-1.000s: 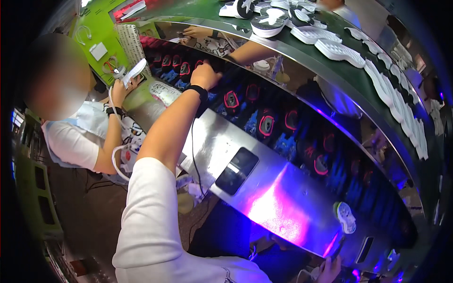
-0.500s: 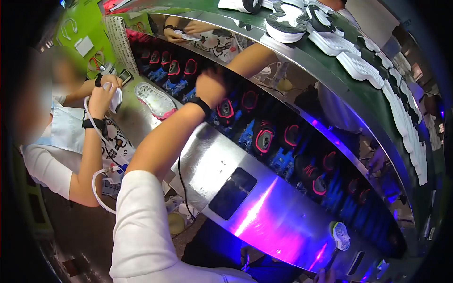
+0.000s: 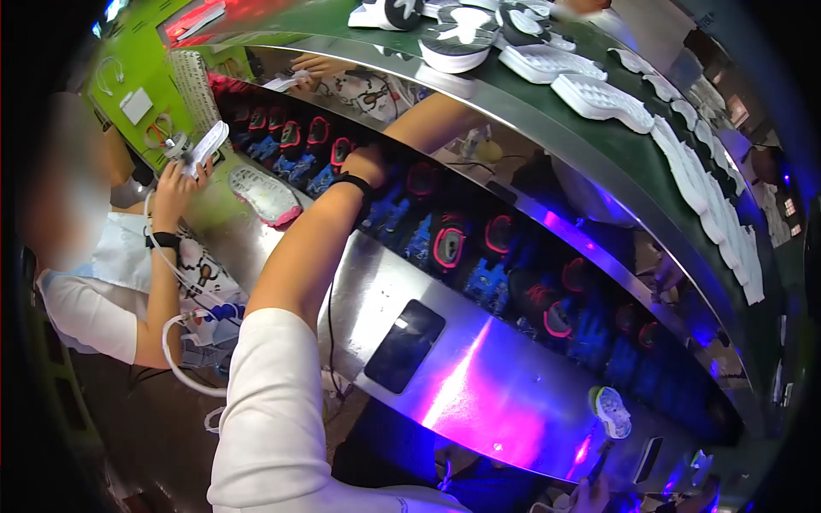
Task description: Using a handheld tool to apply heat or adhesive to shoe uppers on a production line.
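Observation:
My left hand (image 3: 366, 164), with a dark band at the wrist, reaches across the metal ledge into a dark conveyor channel. It is beside a black shoe upper with a pink-red rim (image 3: 342, 152); its fingers are hidden from me. At the lower right my right hand (image 3: 588, 496) is closed around a dark-handled tool (image 3: 600, 457). The tool's far end meets a white oval piece with a green edge (image 3: 612, 413); whether that is a brush head or a separate part, I cannot tell. More rimmed black uppers (image 3: 448, 246) stand in the channel beside blue holders (image 3: 487, 282).
A white sole with a pink tip (image 3: 263, 195) and a dark phone-like slab (image 3: 404, 345) lie on the metal ledge (image 3: 363, 286). White soles (image 3: 603, 101) line the green upper belt (image 3: 513, 85). At the left a co-worker (image 3: 94, 282) holds a white sole (image 3: 209, 147).
The view has shifted slightly. My left hand has moved along the channel toward the upper left, beside another upper. The co-worker's sole is raised and turned; my right hand stays low.

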Motion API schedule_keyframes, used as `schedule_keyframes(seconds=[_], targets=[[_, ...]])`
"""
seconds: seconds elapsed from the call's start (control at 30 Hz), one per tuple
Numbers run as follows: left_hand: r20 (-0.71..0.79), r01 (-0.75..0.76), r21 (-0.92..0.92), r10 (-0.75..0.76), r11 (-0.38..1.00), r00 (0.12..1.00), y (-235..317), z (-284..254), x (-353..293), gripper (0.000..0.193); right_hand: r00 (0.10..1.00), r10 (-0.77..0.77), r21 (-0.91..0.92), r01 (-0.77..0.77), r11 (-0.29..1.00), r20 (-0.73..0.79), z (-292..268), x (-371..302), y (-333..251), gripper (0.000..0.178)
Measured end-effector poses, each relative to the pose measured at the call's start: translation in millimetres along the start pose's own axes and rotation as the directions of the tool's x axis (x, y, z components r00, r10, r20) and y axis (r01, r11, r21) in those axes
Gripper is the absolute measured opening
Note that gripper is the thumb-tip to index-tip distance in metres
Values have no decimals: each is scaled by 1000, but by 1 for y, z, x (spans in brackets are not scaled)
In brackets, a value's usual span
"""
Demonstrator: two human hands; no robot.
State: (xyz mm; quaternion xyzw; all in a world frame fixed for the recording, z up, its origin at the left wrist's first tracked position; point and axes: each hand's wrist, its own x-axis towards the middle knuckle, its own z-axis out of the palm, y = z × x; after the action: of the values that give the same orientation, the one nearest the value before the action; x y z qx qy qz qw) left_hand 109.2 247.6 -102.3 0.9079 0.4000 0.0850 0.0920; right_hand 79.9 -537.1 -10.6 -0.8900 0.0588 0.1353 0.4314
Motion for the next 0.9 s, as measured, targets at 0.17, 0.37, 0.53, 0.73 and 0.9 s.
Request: schedule_keyframes(seconds=[0.17, 0.37, 0.53, 0.73, 0.9], targets=[[-348, -38, 151, 89, 988, 933, 35, 31, 15, 38, 994, -94, -59, 92, 994, -47, -23, -19, -17, 25], [-21, 191, -134, -195, 972, 980, 107, 27, -14, 48, 996, -19, 107, 28, 994, -86, -23, -34, -35, 25], [-339, 117, -252, -201, 961, 919, 114, -51, -93, 49, 997, -1, 227, 19, 974, -79, -31, -30, 17, 28], [143, 165, -976, 158, -140, 977, 147, -85, -285, 32, 992, -116, 386, 92, 918, 41, -18, -20, 33, 44], [-24, -34, -999, 301, 28, 953, 254, -97, -430, 53, 981, -172, 427, 120, 896, 85, -16, -35, 9, 42]])
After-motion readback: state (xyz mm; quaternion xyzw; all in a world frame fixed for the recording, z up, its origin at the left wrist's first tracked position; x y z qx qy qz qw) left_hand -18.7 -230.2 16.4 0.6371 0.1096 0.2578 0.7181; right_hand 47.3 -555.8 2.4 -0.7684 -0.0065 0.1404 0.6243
